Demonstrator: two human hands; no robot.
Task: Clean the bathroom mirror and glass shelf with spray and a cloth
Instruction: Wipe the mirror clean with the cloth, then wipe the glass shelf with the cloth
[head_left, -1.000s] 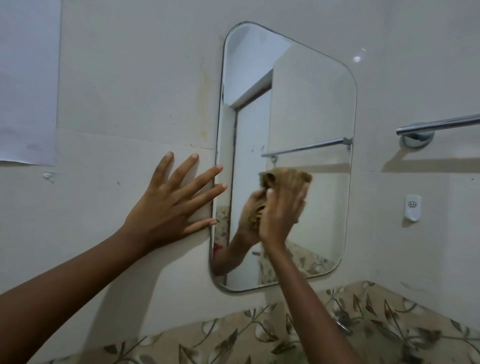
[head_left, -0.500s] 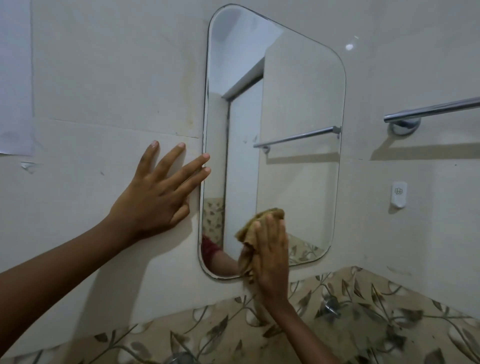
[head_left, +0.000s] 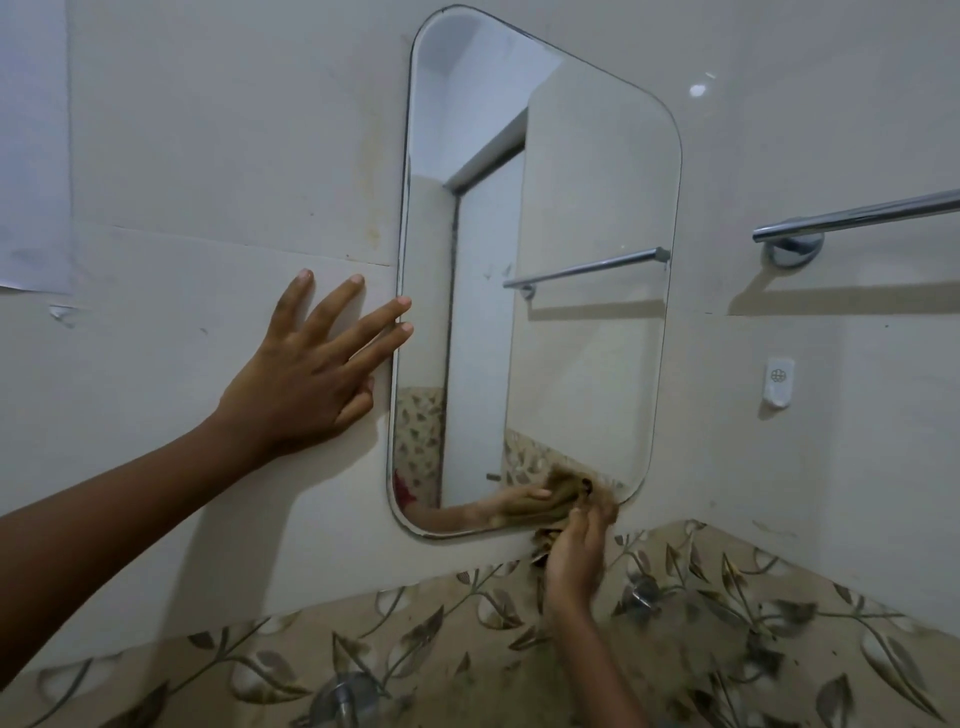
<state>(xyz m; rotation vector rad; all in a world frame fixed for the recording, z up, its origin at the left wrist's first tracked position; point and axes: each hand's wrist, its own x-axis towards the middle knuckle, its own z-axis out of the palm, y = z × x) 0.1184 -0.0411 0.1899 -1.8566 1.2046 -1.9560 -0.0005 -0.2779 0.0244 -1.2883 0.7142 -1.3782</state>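
Head view: I am wiping the lower right corner of the mirror, right grip curling round the cloth there, left grip lying flat and empty on the wall. Next, probably, sweeping along the bottom edge with firm pressure.

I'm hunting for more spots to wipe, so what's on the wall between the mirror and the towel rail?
Nothing: the head view shows only bare wall tile between the mirror and the towel rail.
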